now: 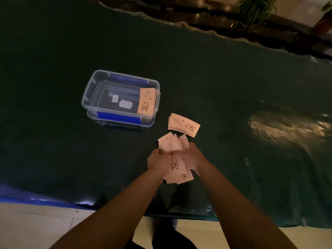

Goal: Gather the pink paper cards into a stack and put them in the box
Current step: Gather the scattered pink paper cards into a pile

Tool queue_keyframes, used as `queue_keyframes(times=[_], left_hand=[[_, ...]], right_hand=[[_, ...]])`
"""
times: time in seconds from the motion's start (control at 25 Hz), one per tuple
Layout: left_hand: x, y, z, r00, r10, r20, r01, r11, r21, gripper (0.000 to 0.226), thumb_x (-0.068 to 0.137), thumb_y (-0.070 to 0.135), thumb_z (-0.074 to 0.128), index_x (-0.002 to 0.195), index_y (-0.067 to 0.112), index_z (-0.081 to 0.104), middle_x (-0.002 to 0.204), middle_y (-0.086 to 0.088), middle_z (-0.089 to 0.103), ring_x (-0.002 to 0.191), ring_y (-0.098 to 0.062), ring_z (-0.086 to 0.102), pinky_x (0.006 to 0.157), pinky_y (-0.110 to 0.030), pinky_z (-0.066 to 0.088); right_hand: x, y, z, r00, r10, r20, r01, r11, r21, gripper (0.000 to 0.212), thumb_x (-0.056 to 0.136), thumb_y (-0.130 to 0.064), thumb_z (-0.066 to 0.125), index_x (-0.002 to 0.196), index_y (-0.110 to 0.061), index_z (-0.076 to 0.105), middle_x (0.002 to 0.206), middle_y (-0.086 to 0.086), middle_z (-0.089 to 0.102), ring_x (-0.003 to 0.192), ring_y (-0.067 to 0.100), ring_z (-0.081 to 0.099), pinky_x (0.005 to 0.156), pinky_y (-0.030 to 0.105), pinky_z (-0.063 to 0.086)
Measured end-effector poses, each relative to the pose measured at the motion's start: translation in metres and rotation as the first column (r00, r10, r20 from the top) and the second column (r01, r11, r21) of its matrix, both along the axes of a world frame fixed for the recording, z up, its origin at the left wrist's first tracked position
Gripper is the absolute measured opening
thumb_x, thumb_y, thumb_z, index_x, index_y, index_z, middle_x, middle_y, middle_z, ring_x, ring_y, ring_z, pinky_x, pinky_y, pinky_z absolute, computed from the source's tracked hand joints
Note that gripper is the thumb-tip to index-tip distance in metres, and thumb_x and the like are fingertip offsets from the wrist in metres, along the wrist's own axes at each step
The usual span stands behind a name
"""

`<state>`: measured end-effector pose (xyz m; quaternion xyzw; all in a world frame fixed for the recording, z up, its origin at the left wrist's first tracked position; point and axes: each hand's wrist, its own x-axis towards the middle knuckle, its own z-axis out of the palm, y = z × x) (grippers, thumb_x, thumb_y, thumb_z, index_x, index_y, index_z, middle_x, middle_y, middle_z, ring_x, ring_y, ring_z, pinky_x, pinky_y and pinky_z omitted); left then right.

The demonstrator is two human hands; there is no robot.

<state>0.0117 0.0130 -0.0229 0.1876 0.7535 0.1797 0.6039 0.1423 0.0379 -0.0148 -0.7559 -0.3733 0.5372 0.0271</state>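
A loose, uneven bunch of pink paper cards (173,144) with coffee-cup prints is held between both hands near the table's front. My left hand (156,161) grips its left side and my right hand (195,158) its right side; card corners fan out above and below the fingers. A second, neater stack of pink cards (183,124) lies on the table just beyond the hands. The clear plastic box (93,83) with blue clips stands to the left, farther back. One stack of pink cards (147,101) leans inside it against the right wall.
A dark green cloth (242,90) covers the table, with a glare patch at the right. The box sits on its lid, whose blue latch (118,117) shows in front. A plant (255,9) stands beyond the far edge. Pale floor lies below the near edge.
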Motion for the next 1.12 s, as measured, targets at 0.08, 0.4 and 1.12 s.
queue_keyframes(times=[0.08,0.4,1.12], left_hand=[[0.0,0.001,-0.001,1.0,-0.012,0.021,0.012,1.0,-0.006,0.036,0.098,0.029,0.063,0.133,0.03,0.059,0.101,0.004,0.063,0.087,-0.015,0.064,0.082,-0.041,0.06],[-0.01,-0.007,-0.003,0.978,0.019,0.207,-0.024,0.999,0.024,0.039,0.1,0.024,0.061,0.139,0.031,0.059,0.12,0.002,0.068,0.104,-0.02,0.068,0.087,-0.046,0.06],[-0.097,0.058,0.033,0.581,-0.812,-0.047,0.764,0.525,0.375,0.093,0.048,0.029,0.101,0.13,0.038,0.058,0.127,0.01,0.068,0.119,-0.014,0.064,0.099,-0.041,0.056]], right_hand=[[0.003,-0.002,0.0,1.0,-0.004,-0.012,0.004,1.0,-0.016,0.085,0.073,-0.05,0.085,0.143,-0.021,0.044,0.127,0.004,0.065,0.101,0.02,0.068,0.076,0.037,0.056],[0.008,-0.023,-0.002,0.948,-0.122,-0.293,0.11,0.992,-0.056,0.083,0.065,-0.03,0.082,0.141,-0.025,0.052,0.128,0.007,0.073,0.114,0.032,0.072,0.103,0.058,0.056],[-0.014,0.017,0.044,0.78,0.625,0.013,-0.619,0.769,0.158,0.077,0.058,-0.039,0.091,0.123,-0.036,0.049,0.112,-0.01,0.065,0.101,0.013,0.065,0.079,0.034,0.056]])
